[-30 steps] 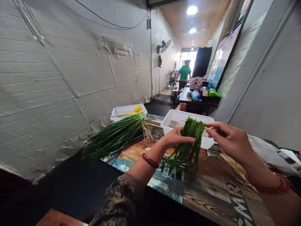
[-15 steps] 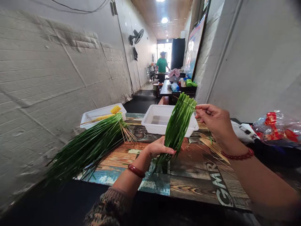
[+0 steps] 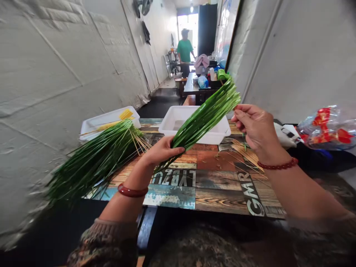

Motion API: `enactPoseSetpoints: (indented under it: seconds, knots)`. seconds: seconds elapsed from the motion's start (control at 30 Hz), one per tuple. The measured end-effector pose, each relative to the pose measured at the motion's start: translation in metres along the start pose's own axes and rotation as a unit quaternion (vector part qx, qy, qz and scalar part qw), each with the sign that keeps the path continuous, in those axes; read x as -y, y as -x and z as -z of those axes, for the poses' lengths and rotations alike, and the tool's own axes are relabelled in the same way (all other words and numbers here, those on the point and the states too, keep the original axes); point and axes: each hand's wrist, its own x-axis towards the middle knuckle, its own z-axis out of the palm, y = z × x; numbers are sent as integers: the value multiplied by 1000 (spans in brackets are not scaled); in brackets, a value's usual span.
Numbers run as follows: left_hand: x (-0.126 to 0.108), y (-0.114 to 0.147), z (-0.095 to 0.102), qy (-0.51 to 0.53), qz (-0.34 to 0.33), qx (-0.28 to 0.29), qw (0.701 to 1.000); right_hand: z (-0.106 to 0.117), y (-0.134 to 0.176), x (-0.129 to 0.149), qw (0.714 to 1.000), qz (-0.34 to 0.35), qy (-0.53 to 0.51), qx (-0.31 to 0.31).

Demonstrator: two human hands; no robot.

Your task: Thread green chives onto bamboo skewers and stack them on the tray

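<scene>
My left hand (image 3: 164, 151) is wrapped round the lower part of a bunch of Chinese chives (image 3: 204, 116), which slants up to the right above the table. At the pale stem end, the thumb and forefinger of my right hand (image 3: 254, 124) are pinched together, touching or very near the stems. What sits between those fingertips is too small to make out. To the left lies a big heap of chives (image 3: 91, 159), with thin wooden skewers (image 3: 137, 140) sticking out of its stem end. Loose skewers (image 3: 247, 155) lie on the table below my right hand.
Behind the held bunch stands a white plastic tub (image 3: 166, 126). Another white tray (image 3: 90, 124) at the left holds yellow food (image 3: 125, 114) on sticks. Clear plastic wrapping with red print (image 3: 322, 128) lies at the right. A person in green (image 3: 185, 51) stands far back.
The chives have tipped from nearly upright to a right-leaning slant, as my left hand moved left and up. My right hand stays pinched by the stem end. The view has tilted down.
</scene>
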Motion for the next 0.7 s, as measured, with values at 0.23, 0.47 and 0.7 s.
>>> enactPoseSetpoints:
  seconds: [0.23, 0.47, 0.7]
  knots:
    - [9, 37, 19, -47, 34, -7, 998, -21, 25, -29, 990, -107, -63, 71]
    - [46, 99, 48, -22, 95, -64, 993, -66, 56, -65, 958, -175, -72, 214]
    - [62, 159, 87, -11, 129, -151, 980, -134, 71, -73, 930, -175, -59, 318]
